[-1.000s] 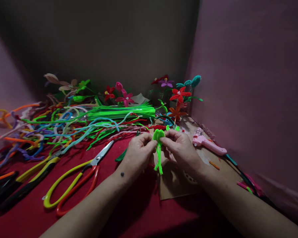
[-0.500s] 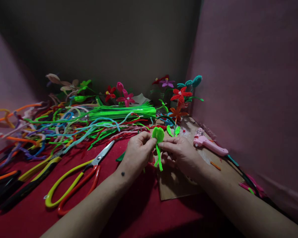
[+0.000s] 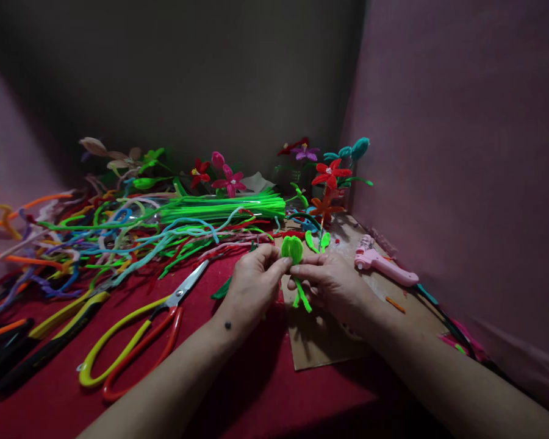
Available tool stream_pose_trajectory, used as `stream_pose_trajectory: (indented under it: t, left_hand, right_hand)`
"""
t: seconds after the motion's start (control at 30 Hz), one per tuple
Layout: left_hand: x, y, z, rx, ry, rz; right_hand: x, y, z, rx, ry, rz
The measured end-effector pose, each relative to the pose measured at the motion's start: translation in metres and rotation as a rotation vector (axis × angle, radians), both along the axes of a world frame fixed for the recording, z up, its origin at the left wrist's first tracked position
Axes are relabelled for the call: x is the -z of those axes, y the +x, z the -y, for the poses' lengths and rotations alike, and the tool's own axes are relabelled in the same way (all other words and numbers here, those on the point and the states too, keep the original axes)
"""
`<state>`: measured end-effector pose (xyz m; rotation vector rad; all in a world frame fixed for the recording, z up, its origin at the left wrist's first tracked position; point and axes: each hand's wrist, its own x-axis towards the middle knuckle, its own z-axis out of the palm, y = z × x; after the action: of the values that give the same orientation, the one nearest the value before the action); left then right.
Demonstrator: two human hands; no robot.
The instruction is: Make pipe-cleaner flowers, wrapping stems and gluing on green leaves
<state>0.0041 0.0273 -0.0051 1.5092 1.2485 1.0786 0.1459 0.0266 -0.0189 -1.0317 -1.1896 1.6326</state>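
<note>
Bright green pipe cleaner bent into a leaf or petal shape [image 3: 292,249] is held up between my two hands, its loops on top and two loose ends hanging below. My left hand [image 3: 255,277] pinches it from the left with thumb and forefinger. From the right, my right hand [image 3: 332,277] closes its fingertips on the base under the loops; some of those fingers are hidden behind the palm. Just behind stands a stem with two small green leaves [image 3: 318,242] and an orange flower [image 3: 326,208]. Beneath the hands lies a cardboard sheet [image 3: 320,350].
Scissors [image 3: 179,296] with yellow and red handles and a pair of pliers [image 3: 68,323] lie on the red cloth [image 3: 238,390] at left. Loose coloured pipe cleaners and a green bundle [image 3: 224,207] spread behind. A pink glue gun [image 3: 384,266] rests on the right, near the wall.
The two hanging green ends have swung to the right and spread apart a little. My right fingers have closed in nearer the base. The whole view has shifted slightly.
</note>
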Motion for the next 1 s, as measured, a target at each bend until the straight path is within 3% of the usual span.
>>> stream_pose_trajectory:
  t: [0.27,0.43,0.57,1.0]
  left_hand:
    - [-0.005,-0.006,-0.004,-0.029,0.197,0.052]
    - [-0.003,-0.010,-0.003,-0.085,0.577,-0.208]
    - [0.000,-0.012,-0.002,-0.066,0.839,-0.366]
    - [-0.003,-0.015,-0.004,-0.029,0.963,-0.518]
  right_hand:
    - [-0.004,0.000,0.004,0.082,0.149,0.211]
    - [-0.008,-0.004,0.010,0.167,0.348,0.410]
    - [-0.005,-0.003,0.010,0.163,0.384,0.463]
    - [-0.003,-0.001,0.010,0.109,0.348,0.449]
